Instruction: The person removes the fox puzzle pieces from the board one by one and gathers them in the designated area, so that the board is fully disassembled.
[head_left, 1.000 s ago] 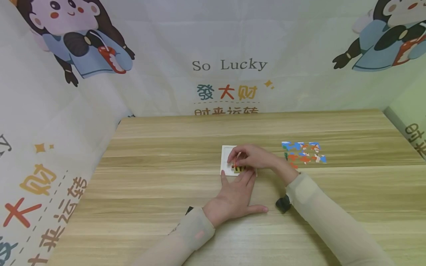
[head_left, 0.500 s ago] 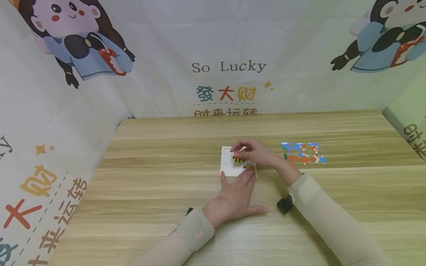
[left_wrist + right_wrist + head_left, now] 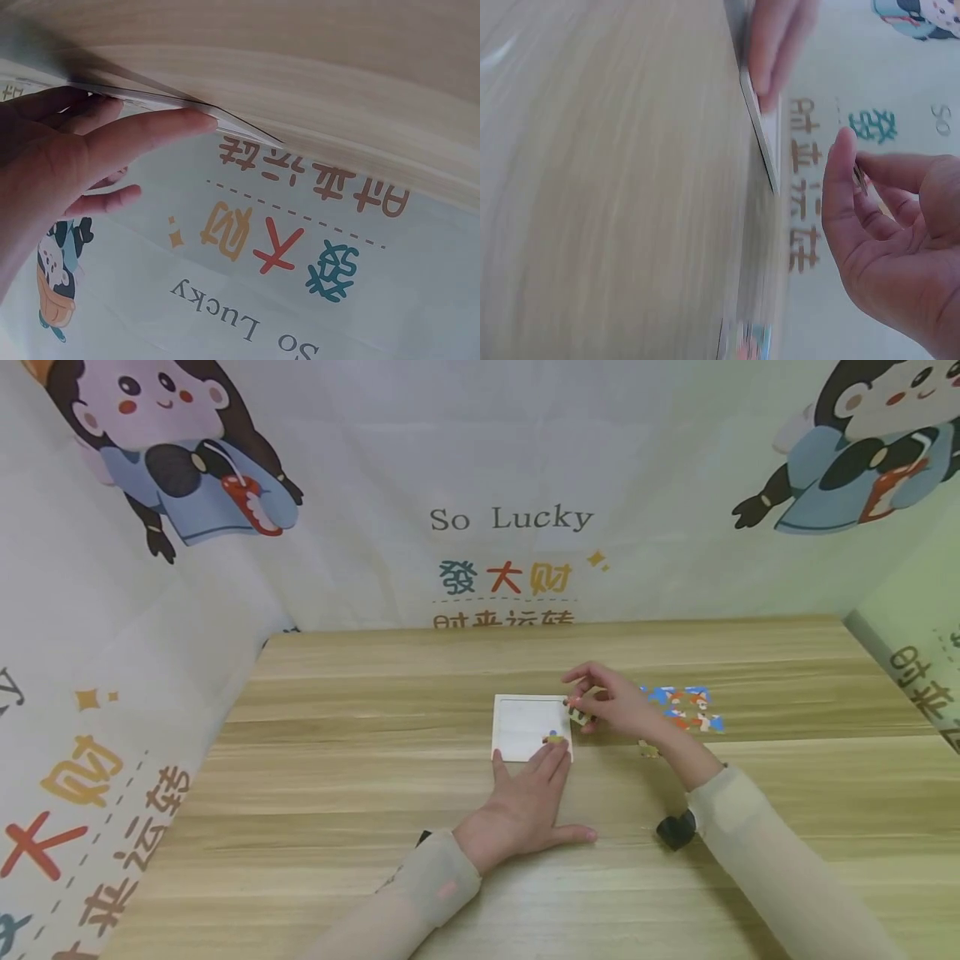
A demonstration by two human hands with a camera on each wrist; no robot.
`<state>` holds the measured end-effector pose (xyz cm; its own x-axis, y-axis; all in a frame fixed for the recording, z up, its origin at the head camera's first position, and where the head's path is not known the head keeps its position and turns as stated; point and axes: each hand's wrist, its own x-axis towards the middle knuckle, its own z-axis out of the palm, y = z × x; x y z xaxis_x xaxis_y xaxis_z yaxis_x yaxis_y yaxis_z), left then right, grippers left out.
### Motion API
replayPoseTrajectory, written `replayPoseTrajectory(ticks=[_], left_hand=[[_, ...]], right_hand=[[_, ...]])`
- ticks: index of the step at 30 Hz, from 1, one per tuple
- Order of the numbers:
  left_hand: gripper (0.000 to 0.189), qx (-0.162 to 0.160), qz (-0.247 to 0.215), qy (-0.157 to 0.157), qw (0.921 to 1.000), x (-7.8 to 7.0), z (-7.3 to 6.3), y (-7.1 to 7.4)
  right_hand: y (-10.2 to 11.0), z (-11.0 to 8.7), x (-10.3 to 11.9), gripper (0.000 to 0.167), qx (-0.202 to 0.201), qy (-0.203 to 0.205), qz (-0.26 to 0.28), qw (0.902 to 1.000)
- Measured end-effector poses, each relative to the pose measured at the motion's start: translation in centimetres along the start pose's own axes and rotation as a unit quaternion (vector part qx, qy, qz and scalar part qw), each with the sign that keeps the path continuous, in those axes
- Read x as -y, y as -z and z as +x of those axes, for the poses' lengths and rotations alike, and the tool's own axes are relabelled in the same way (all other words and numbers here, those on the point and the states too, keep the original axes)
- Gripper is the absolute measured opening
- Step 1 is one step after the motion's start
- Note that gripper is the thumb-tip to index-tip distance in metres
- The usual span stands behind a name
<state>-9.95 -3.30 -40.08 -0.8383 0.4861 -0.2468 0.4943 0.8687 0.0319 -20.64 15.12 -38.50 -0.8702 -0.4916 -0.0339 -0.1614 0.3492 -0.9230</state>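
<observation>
A white puzzle tray (image 3: pixel 525 727) with a raised border lies mid-table. My left hand (image 3: pixel 521 810) has its fingers spread, their tips on the tray's near edge, the thumb out to the right. Just beyond those fingertips a small yellow-green and blue puzzle piece (image 3: pixel 553 737) lies in the tray's near right corner. By the tray's right edge my right hand (image 3: pixel 618 703) pinches a colourful puzzle piece (image 3: pixel 578 713) with red, dark and yellow-green markings between thumb and fingers. In the right wrist view this puzzle piece (image 3: pixel 860 180) shows edge-on, raised off the table.
Several blue and orange fox-patterned puzzle pieces (image 3: pixel 701 710) lie right of the right hand, partly hidden by it. A small greenish piece (image 3: pixel 648 748) lies beneath the right wrist. A black object (image 3: pixel 677 830) sits by the right cuff. A printed cloth (image 3: pixel 360 527) backs the table.
My right hand has lifted the colourful piece from the tray and moved right with it. The blue and yellow-green piece in the corner is now uncovered. My left hand stays at the tray.
</observation>
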Motion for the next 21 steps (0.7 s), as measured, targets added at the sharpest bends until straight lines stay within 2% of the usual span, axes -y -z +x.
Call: replayPoseTrajectory(ticks=[10, 16, 21], left_hand=[[0.104, -0.004, 0.003, 0.002, 1.0000, 0.0, 0.1, -0.1], [0.104, -0.004, 0.015, 0.002, 0.9999, 0.0, 0.1, -0.2], [0.104, -0.007, 0.012, 0.000, 0.9999, 0.0, 0.3, -0.3]], right_hand=[[4.5, -4.7, -1.3, 0.033, -0.043, -0.054, -0.001, 0.9976], [6.7, -7.6, -2.4, 0.031, -0.060, -0.066, -0.038, 0.9953], [7.6, -9.3, -3.2, 0.031, -0.071, -0.081, -0.054, 0.9927]])
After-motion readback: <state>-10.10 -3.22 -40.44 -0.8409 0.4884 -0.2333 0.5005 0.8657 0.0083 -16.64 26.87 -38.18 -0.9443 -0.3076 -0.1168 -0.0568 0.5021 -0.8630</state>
